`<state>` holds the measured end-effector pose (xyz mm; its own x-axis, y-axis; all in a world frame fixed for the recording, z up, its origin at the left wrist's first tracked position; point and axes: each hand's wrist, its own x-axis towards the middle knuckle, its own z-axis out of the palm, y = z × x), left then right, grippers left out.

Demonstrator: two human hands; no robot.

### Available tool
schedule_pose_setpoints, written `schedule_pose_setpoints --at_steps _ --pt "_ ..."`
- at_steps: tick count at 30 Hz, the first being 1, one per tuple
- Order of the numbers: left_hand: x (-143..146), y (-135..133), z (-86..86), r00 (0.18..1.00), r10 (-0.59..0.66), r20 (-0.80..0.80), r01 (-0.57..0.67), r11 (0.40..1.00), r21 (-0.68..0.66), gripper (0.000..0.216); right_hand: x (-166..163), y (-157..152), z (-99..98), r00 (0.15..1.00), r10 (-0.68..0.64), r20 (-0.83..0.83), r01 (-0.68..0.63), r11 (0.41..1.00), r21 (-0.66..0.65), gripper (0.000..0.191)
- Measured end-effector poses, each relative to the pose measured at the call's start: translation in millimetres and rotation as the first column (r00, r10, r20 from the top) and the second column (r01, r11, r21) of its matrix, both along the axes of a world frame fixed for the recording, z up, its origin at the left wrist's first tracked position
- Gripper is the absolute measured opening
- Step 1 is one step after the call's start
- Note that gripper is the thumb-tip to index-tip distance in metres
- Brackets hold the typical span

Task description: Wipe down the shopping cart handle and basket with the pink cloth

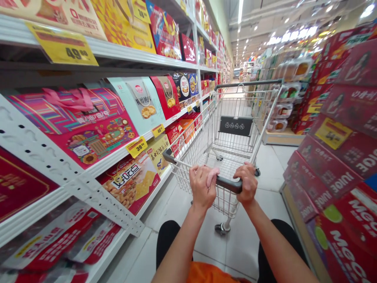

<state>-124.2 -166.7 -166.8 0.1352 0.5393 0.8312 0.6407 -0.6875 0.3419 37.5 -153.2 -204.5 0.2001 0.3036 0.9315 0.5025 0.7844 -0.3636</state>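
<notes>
A wire shopping cart (193,143) stands in front of me, its basket bare of goods, with a dark sign plate (235,126) inside. My left hand (202,188) is closed around the cart's near dark bar (228,183). Something small, soft and pink (212,175) is tucked in that hand against the bar; its kind is unclear. On the bar's right end, my right hand (246,182) is wrapped with the fingers curled over. Both arms reach forward from my orange top (210,273).
Along the left runs a white shelf rack (97,179) with boxed cookies, including a pink gift box (101,125), and yellow price tags (137,146). Stacked red juice cartons (330,173) line the right side on a low wooden base (297,220). A tiled aisle (272,161) stretches ahead.
</notes>
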Motion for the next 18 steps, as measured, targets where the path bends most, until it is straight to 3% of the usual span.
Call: schedule_pose_setpoints --at_steps 5,9,13,18 --pt "15 -13 0.3 0.997 0.059 0.040 -0.058 0.998 -0.013 0.026 1 6 -6.6 1.000 0.005 -0.001 -0.005 1.000 -0.028 0.045" --pt "42 -32 -9.8 1.000 0.003 0.003 -0.003 1.000 0.004 0.034 -1 11 -12.4 0.999 0.032 -0.035 -0.035 0.996 -0.085 0.056" --pt "58 -38 -34.7 1.000 0.001 0.024 -0.004 0.993 0.119 0.054 -1 12 -16.1 0.981 0.167 -0.095 -0.179 0.974 -0.139 0.063" --pt "35 -17 -81.4 0.986 0.124 -0.110 -0.077 0.929 0.361 0.052 7 6 -10.6 0.964 0.265 -0.028 -0.266 0.953 -0.147 0.061"
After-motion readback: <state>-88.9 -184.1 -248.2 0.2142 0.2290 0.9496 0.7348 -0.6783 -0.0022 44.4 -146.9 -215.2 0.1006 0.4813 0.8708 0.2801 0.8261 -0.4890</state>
